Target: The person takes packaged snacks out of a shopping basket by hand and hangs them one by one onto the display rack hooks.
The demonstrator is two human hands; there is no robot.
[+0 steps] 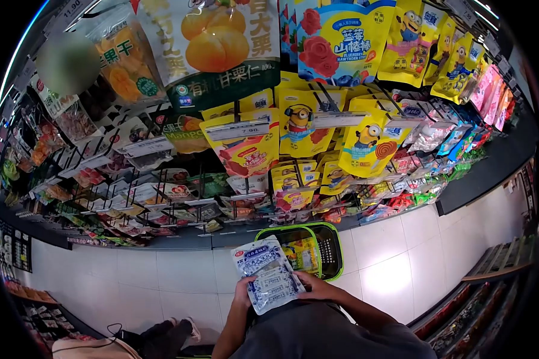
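A white and blue printed snack pouch (268, 275) is held flat in front of my body, its printed face turned up. My left hand (244, 291) grips its left edge, the thumb lying over the front. On the right edge, my right hand (313, 285) has closed around the pouch, with most fingers hidden beneath it. Just beyond the pouch, on the floor, stands a black shopping basket (330, 251) with a green rim. Inside it lies a yellow snack packet (302, 254), partly covered by the pouch.
Ahead hang rows of snack bags on hooks, including yellow cartoon packets (365, 140), a chestnut bag (209, 54) and a dried mango bag (123, 60). Price tags (239, 130) stick out from the hooks. Another person's legs (167, 338) show at lower left. Shelves (479, 299) stand at right.
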